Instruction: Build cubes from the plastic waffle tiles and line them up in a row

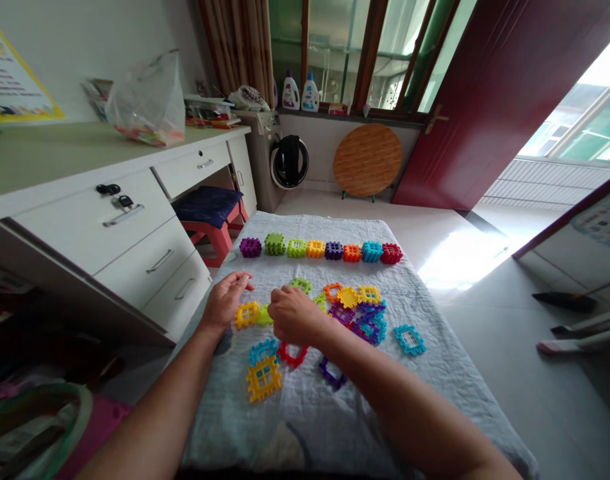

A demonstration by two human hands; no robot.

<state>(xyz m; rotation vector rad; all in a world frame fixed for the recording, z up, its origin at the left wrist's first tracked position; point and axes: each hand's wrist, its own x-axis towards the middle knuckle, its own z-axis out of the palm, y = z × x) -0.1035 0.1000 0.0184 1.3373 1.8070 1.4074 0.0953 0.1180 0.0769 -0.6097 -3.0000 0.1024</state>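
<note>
Crinkled pale grey-blue cloth point(225, 433) drapes the low table point(445, 393), set on glossy tiles near a round wood-grained board point(367, 161). Along its far edge, eight notched plastic stacks point(315, 249) form a multicoloured row. Nearer, loose toothed tiles lie scattered: a yellow window-grid square point(247, 315) just beside the left hand point(228, 301), a flat lime-green piece point(265, 316) by the curled right hand point(295, 315), and a yellow sun-shaped disc point(349, 297) atop a jumble of frames. Another yellow latticed square point(263, 379) overlaps a blue one; a blue rectangular frame point(411, 340) sits apart. Left thumb and fingertips nearly meet; whether either of the hands grips anything, I cannot tell.
</note>
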